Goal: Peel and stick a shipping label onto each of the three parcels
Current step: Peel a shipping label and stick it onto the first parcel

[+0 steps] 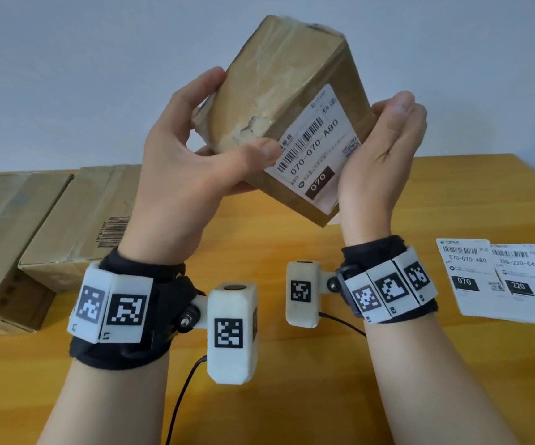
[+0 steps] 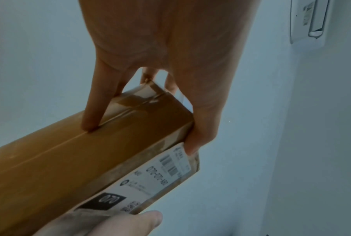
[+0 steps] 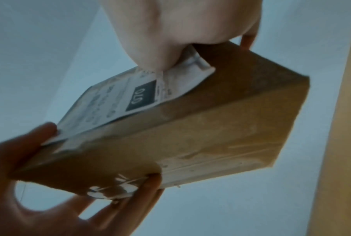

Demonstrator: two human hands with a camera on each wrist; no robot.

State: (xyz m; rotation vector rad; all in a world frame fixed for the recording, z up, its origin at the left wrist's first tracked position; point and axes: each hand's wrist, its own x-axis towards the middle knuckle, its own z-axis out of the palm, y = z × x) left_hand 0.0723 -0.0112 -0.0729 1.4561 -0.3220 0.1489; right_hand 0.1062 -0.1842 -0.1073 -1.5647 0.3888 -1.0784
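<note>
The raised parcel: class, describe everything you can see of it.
The raised parcel is a brown cardboard box wrapped in wrinkled clear tape, tilted in the air above the table. A white shipping label reading 070-070-A80 is stuck on one face. The left hand and right hand grip it from opposite sides.

Both arms are bare, with no sleeves. Each wrist wears a black cloth band (image 1: 137,271) with white square tags on it. The tags have black and white block patterns and small marks like L1 and R2. A white chunky box (image 1: 231,332) sticks out from each band on a little joint with a screw. A thin black cable (image 1: 182,393) hangs from each box.
</note>
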